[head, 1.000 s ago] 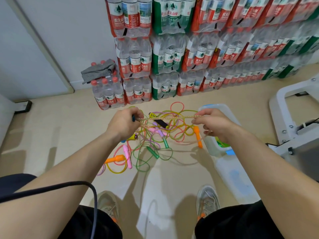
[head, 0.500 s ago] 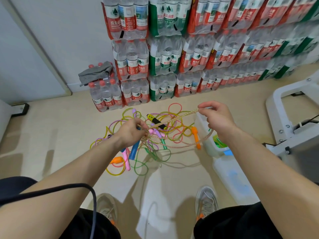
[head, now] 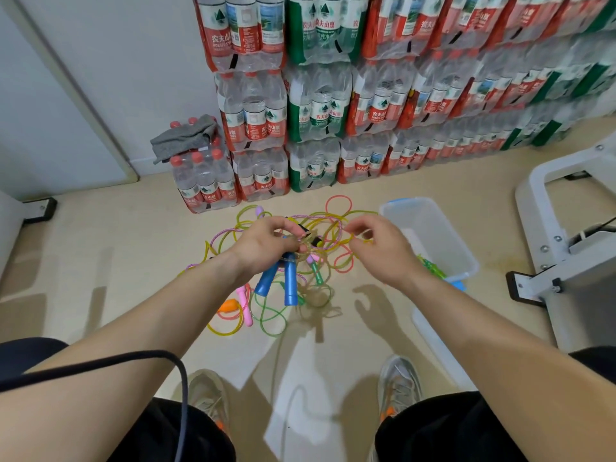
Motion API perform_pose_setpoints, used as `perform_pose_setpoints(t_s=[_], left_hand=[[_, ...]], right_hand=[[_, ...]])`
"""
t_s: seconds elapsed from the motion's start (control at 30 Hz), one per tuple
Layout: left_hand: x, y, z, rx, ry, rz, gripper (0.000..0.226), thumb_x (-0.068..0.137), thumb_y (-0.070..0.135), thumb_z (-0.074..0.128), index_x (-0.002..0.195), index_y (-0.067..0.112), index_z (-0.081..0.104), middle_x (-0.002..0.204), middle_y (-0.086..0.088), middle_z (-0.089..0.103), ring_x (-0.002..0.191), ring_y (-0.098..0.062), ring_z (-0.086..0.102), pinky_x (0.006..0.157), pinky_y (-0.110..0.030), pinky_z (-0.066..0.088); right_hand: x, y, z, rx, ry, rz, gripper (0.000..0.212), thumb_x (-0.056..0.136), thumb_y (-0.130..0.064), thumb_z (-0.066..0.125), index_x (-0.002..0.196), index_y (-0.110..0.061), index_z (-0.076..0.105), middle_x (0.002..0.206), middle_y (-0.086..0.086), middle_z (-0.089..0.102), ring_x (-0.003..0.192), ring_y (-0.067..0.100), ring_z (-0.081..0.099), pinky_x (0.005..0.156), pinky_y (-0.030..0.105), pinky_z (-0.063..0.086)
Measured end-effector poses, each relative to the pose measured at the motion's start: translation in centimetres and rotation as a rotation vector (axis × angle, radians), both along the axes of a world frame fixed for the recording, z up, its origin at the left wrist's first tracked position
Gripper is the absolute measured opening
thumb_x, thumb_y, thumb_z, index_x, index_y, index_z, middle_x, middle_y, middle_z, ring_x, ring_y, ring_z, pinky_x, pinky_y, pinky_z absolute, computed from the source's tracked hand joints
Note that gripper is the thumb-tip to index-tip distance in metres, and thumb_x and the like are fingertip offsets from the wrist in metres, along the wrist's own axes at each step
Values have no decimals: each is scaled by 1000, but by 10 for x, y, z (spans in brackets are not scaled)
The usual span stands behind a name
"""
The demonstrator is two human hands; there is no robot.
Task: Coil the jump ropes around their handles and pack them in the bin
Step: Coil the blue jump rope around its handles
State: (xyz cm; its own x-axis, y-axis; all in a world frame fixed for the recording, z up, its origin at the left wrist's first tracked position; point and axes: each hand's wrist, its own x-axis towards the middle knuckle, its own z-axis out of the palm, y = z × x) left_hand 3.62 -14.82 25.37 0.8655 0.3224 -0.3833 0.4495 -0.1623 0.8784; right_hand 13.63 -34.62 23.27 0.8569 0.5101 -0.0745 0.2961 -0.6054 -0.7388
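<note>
Both hands are up over the middle of the frame, above the floor, and it's busy in there: the left hand (head: 263, 243) has its fingers curled round the pair of blue handles (head: 290, 285), gripping them near the top so both hang down and splay a little apart below the fist. Wound round the top of those handles and trailing down in loose loops is the pale sparkly rope (head: 320, 291). The right hand (head: 376, 248) sits just right of centre, fingers bent, thumb and fingertips pinching a strand of that rope close to the left hand. Under the hands, on the floor, lies the tangle of other jump ropes (head: 315, 271), with a pink handle (head: 246, 308) and an orange handle (head: 228, 306) sticking out at its lower left. The clear bin (head: 430, 208) stands just right of the tangle, a green rope (head: 433, 268) already lying in its near corner, and its lid (head: 433, 341) lies flat on the floor below it. Stacked packs of water bottles (head: 316, 105) fill the top of the frame, a grey cloth (head: 183, 138) draped on the lowest pack at upper left
</note>
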Motion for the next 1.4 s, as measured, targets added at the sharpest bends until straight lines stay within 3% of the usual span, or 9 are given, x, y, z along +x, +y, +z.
perform_pose_setpoints(t_s=[0.17,0.3,0.47,0.57,0.67,0.8,0.93,1.23,1.4], left_hand=[[0,-5,2,-37,-70,14,14,95,-1,60,104,8,65,88,-14,74,75,-19,64,71,-27,57],[0,-7,-1,-125,-158,63,18,96,-5,57,100,11,64,89,-11,74,82,-11,71,76,-25,56],[-2,-13,1,-176,-241,203,23,95,-7,58,100,14,66,86,-7,67,76,-13,65,69,-22,54],[-2,-21,5,-279,-268,291,24,95,-9,56,100,11,66,79,-2,66,67,-9,65,56,-18,51],[-2,-29,8,-406,-278,352,23,96,-9,53,104,9,65,79,-2,65,62,-9,65,57,-23,54],[-3,-35,10,-491,-315,344,24,99,-6,50,101,12,66,101,-10,65,85,-18,61,81,-34,53],[-4,-40,12,-511,-355,300,23,101,-3,48,106,13,65,104,-7,67,81,-10,66,74,-27,56],[-5,-34,19,-358,-310,175,31,99,3,56,129,12,51,93,0,70,67,-7,67,58,-17,51],[-3,-18,15,42,-255,89,25,91,17,73,114,13,65,105,1,63,79,-9,58,73,-22,51]], right_hand=[[-23,21,3,7,119,203,14,93,-40,65,105,-32,65,93,-12,70,92,9,65,86,34,52],[-25,26,4,55,266,206,24,99,-31,59,93,-9,64,55,-15,52,56,12,58,68,41,56],[-31,27,12,59,342,202,31,91,-41,70,92,-10,65,48,-17,42,45,1,39,49,17,32],[-39,27,8,85,336,195,25,85,-40,78,93,-18,68,57,-17,51,48,-2,43,47,12,30],[-41,28,7,157,449,233,24,87,-39,77,97,-18,75,79,-4,69,69,4,57,66,21,42],[-44,28,14,232,639,209,9,92,-29,73,90,-20,72,78,6,66,49,6,42,45,21,27],[-43,27,14,276,656,191,9,90,-27,76,92,-20,71,89,16,74,60,13,41,45,21,25],[-33,19,24,389,617,231,11,95,-3,66,105,-8,66,78,-1,74,48,-5,58,44,6,37],[-33,21,13,342,586,247,14,92,-8,72,105,-8,70,88,5,77,73,5,72,60,13,49]])
